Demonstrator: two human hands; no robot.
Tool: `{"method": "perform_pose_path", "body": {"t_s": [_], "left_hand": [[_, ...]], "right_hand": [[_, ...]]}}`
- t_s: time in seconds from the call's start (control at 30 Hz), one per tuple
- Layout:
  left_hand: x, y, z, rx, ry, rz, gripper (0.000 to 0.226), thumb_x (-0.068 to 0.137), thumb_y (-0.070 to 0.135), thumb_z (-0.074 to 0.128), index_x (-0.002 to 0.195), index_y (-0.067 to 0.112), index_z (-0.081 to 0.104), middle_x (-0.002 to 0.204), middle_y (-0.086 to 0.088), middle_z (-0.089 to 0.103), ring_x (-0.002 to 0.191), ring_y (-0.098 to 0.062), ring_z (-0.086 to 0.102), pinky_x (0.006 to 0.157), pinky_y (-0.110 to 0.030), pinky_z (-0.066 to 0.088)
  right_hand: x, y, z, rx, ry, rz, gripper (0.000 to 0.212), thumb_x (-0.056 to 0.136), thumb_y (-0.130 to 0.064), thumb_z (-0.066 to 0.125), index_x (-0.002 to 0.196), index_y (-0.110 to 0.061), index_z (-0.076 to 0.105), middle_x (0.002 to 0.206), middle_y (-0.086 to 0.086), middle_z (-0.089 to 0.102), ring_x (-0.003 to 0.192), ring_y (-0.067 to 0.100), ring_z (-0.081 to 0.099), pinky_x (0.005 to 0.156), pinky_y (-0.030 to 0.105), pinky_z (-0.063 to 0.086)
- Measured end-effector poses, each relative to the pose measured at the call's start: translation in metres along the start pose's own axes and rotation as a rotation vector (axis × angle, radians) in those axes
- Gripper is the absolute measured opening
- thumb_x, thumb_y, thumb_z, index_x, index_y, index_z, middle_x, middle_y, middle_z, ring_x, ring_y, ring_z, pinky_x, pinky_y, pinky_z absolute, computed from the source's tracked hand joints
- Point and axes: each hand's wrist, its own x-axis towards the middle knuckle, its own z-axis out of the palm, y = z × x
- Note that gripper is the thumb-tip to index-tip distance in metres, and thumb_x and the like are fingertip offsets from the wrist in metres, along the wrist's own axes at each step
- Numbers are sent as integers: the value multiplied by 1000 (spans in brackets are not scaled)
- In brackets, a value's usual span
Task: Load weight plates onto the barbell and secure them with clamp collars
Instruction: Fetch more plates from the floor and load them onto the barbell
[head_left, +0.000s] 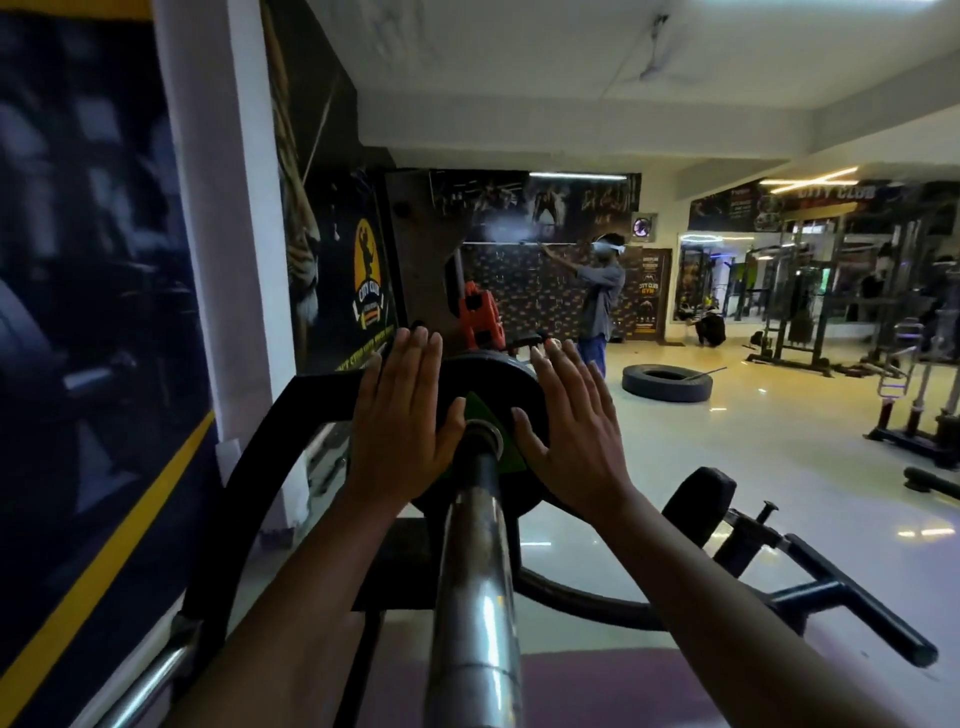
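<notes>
Fingers: your left hand (402, 410) and right hand (569, 421) lie flat, straight-fingered, on the plate (488, 382) | Plate: threaded on the barbell sleeve (475, 571), either side of the bore | Handling: likely heavy, rigid; push evenly near the hub, palms opposite.

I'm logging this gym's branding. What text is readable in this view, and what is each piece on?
"CITY CLUB": round yellow logo on the wall poster.
"CITY CLUB": banner above the mirrors, far right.
"CITY CLUB GYM": standing poster at the far wall.
Too blurred to read: the yellow slogan under the logo, and the posters' small print.
No readable marking shows on the weight plate.
</notes>
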Motion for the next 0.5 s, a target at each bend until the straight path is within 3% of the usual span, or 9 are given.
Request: {"method": "perform_pose_path", "body": {"t_s": [0.37, 0.5], "left_hand": [[-30, 54, -152, 181, 29, 9, 58, 93, 38, 33, 138, 1, 32, 144, -20, 36, 137, -29, 24, 112, -40, 17], [-44, 76, -189, 200, 43, 10, 58, 92, 36, 36, 138, 1, 31, 144, -18, 33, 137, -27, 22, 114, -37, 12]], "right_hand": [[-19, -47, -119, 170, 76, -63, 57, 89, -36, 47, 136, -8, 33, 142, 16, 41, 137, 20, 21, 115, 31, 6], [-28, -62, -153, 189, 107, -71, 57, 88, -36, 46, 136, -8, 32, 140, 17, 43, 136, 20, 23, 114, 32, 9]]}}
